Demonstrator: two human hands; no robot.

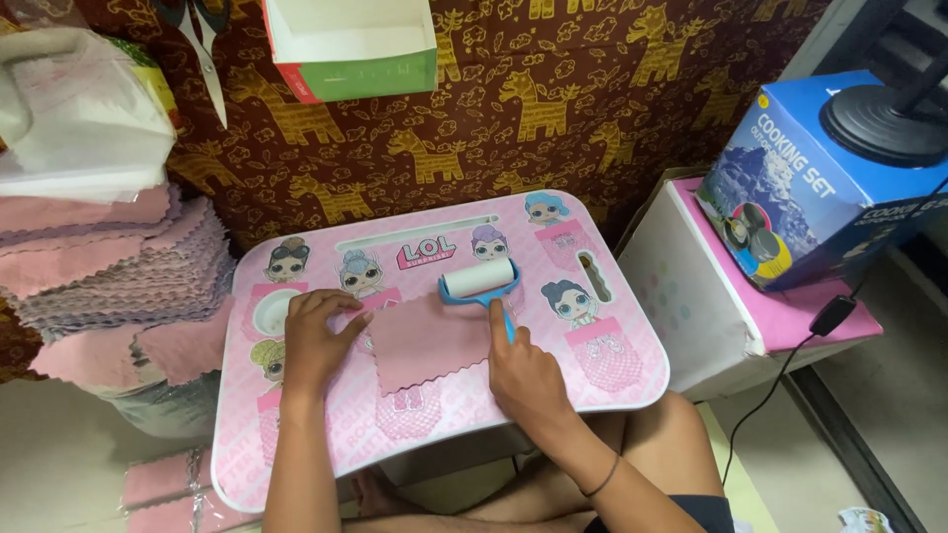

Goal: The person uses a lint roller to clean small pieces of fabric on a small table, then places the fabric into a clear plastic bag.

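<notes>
Right hand [523,370] grip closed on blue lint roller [481,283], left hand [314,341] flat, open, pinning scalloped pink cloth [430,341]

A small pink tabletop [612,380] printed with cartoon doll figures carries a pink cloth square [427,342] with zigzag edges, lying flat between the left hand [316,341] and the right hand [523,375]. A lint roller [481,279] with a blue handle rests just beyond the right hand, touching the cloth's far edge.
</notes>
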